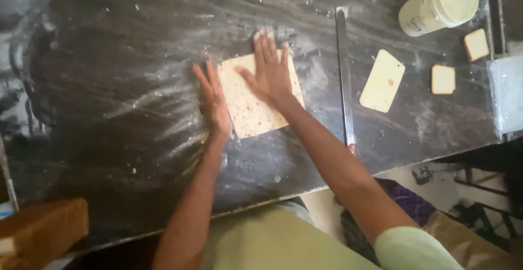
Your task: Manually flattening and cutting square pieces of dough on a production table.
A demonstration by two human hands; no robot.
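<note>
your right hand (271, 73) lies flat, fingers spread, on the speckled dough sheet (256, 104); your left hand (213, 102), open, presses its edge on the floured surface (109, 112).

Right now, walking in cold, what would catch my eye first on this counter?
Most likely the pale speckled dough slab in the middle of the dark floured counter, with the right hand flat on top and the left hand pressed against its left edge. To the right lie a long knife, a cream scraper and a white tub on its side.
</note>
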